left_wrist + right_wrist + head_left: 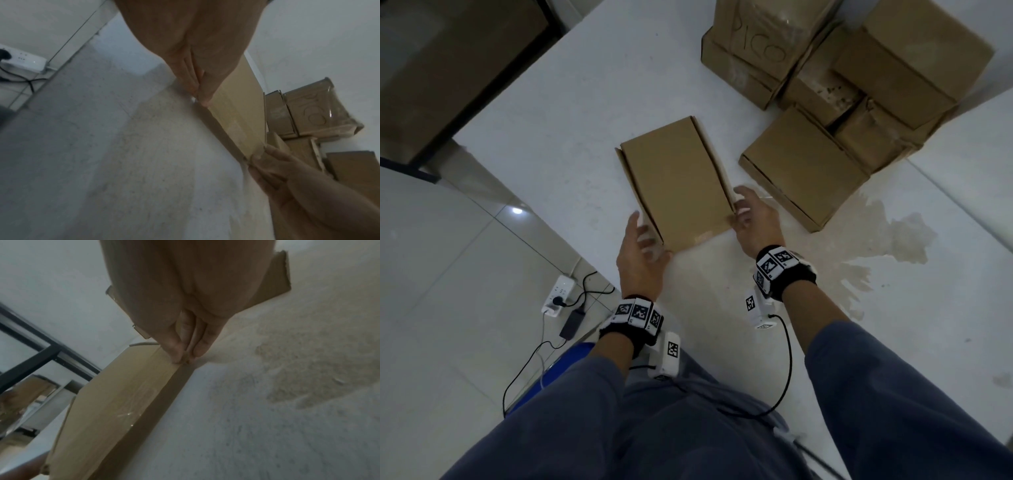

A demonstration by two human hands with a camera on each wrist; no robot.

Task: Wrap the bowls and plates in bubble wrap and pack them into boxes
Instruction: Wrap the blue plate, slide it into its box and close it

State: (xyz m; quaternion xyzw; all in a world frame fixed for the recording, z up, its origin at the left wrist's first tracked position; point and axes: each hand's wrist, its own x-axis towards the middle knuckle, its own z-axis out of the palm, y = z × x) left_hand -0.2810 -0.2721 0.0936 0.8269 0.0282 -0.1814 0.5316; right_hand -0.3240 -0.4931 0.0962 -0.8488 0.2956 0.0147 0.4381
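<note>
Now closed box [681, 185] on table, between both hands, fingertips at its sides

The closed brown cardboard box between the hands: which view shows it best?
The head view: the closed brown cardboard box shows whole on the white table, left hand and right hand at its near corners. Each wrist view shows only its near edge and part of its top.

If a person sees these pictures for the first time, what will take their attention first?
First, the closed cardboard box in the middle of the white table, with the left hand and the right hand at its two near corners. Next, the pile of cardboard boxes at the far right, and the pale stain on the table beside the right hand.
</note>
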